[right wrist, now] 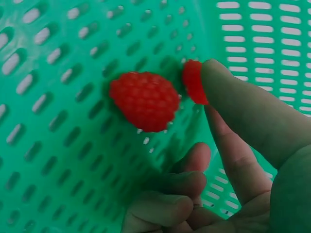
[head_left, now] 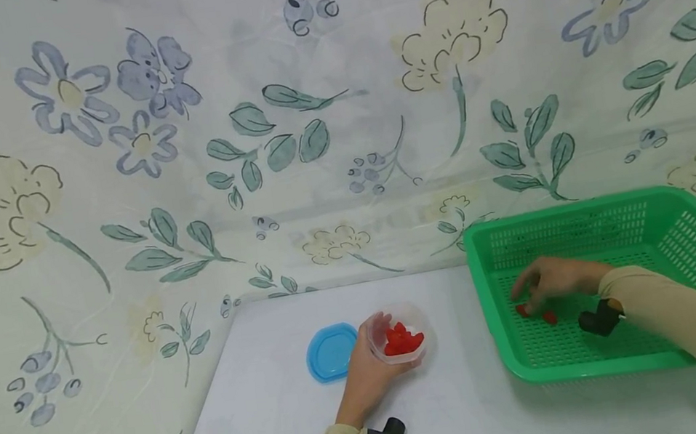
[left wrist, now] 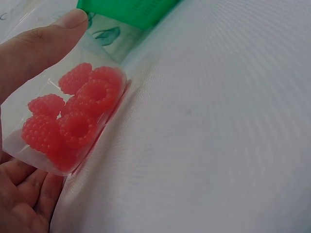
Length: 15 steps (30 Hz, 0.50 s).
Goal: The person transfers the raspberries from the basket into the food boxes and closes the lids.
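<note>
My left hand (head_left: 369, 375) holds a clear plastic tub (head_left: 410, 311) on the white table, thumb on one side and fingers round the other. Several red raspberries (left wrist: 77, 111) lie in the bottom of the tub. Inside the green basket (head_left: 494, 315), my right hand (head_left: 551, 280) reaches down near the left wall. Its thumb and index finger pinch a raspberry (right wrist: 194, 81), partly hidden by the thumb, while the other fingers are curled. A second raspberry (right wrist: 146, 100) lies loose on the basket floor beside it.
A blue lid (head_left: 331, 352) lies on the white table (head_left: 269, 418), left of the tub. Behind the table hangs a floral cloth (head_left: 319, 199). The basket's perforated walls rise around the right hand. Each wrist carries a small black camera (head_left: 599, 319).
</note>
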Motion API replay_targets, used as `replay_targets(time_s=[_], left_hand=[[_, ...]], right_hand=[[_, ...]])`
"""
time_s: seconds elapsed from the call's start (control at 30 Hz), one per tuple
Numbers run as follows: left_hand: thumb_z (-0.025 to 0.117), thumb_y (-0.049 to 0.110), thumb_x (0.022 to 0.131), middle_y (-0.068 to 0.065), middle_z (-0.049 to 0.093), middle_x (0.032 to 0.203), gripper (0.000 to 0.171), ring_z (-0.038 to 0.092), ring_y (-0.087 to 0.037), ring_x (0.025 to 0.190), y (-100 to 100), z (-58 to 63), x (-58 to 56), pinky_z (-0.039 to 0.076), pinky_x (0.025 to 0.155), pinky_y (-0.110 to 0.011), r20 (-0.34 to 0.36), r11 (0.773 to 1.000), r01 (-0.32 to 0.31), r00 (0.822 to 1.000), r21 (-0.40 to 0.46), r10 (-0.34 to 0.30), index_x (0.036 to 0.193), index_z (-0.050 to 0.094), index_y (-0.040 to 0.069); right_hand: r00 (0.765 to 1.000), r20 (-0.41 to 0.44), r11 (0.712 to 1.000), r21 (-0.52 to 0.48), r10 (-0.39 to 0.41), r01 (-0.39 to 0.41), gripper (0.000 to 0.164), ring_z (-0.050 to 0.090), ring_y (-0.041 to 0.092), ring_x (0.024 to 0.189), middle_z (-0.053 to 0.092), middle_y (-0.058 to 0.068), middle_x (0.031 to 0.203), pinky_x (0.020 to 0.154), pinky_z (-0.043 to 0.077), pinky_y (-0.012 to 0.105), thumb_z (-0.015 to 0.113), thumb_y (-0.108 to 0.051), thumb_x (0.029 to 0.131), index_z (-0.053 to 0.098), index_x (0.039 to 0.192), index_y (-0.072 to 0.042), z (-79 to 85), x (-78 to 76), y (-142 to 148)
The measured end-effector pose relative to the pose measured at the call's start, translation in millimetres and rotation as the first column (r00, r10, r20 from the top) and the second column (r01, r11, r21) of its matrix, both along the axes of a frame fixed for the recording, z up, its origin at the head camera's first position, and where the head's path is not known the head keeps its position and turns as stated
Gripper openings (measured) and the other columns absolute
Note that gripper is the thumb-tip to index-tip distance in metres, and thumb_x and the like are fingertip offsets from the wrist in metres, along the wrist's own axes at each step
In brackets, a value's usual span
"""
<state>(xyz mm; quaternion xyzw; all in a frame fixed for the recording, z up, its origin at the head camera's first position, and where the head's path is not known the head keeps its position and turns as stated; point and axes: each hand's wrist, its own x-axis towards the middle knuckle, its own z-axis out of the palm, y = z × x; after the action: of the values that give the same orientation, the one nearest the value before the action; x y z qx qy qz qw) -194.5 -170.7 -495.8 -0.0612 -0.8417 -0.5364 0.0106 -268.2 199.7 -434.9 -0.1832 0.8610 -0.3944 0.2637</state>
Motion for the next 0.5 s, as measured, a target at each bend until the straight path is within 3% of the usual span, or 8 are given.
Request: replay_targets(time_s=[0.23, 0.5], left_hand=[[0.092, 0.027, 0.072, -0.002, 0.053, 0.144, 0.094, 0.047, -0.027, 0.133, 1.0, 1.2, 0.3, 0.051, 0.100, -0.046, -0.003, 1.000, -0.007, 1.000, -0.010, 0.007, 0.149, 0.040, 0.016], [0.093, 0.028, 0.072, -0.001, 0.053, 0.145, 0.095, 0.047, -0.027, 0.134, 1.2, 0.7, 0.5, 0.051, 0.101, -0.046, 0.005, 1.000, -0.010, 1.000, -0.002, 0.010, 0.149, 0.039, 0.016]], right_hand=[[1.000, 0.008, 1.000, -0.015, -0.003, 0.003, 0.032, 0.047, 0.020, 0.078, 0.053, 0.005, 0.084, 0.067, 0.044, 0.033, 0.078, -0.004, 0.082, 0.073, 0.113, 0.001, -1.4, 1.8, -2.1], [1.000, -0.008, 1.000, 0.011, -0.005, 0.005, 0.026, 0.048, 0.021, 0.081, 0.058, 0.006, 0.088, 0.068, 0.044, 0.033, 0.080, -0.007, 0.082, 0.076, 0.108, -0.003, -1.8, 2.1, -2.1]])
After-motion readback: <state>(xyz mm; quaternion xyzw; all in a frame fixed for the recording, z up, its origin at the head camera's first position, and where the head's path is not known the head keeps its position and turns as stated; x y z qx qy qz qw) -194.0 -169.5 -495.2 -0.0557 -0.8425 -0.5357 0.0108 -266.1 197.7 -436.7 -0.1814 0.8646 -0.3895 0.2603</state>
